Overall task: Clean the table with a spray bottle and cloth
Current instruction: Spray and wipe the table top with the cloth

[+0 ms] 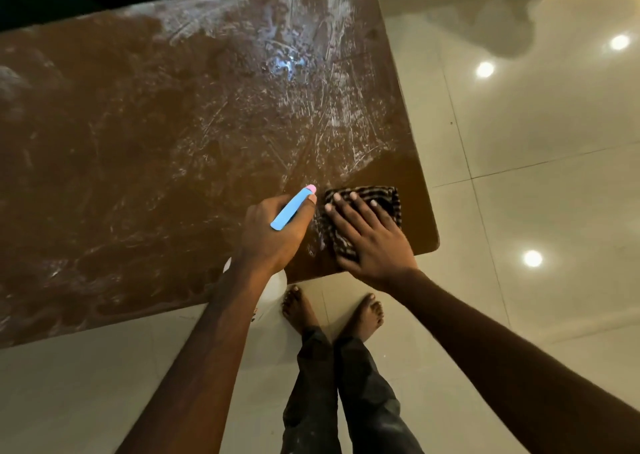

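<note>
The brown glossy table (156, 135) fills the upper left and is smeared with white streaks and wet patches. My left hand (273, 232) grips the spray bottle (292, 207) by its blue head with a pink nozzle; the white bottle body peeks out below my wrist. Beside it, my right hand (370, 239) presses flat, fingers spread, on a folded dark striped cloth (381, 199) near the table's front right corner.
The table's right edge and rounded front corner (434, 242) lie just past the cloth. Pale shiny floor tiles (536, 176) with light reflections surround the table. My bare feet (332, 315) stand at the front edge.
</note>
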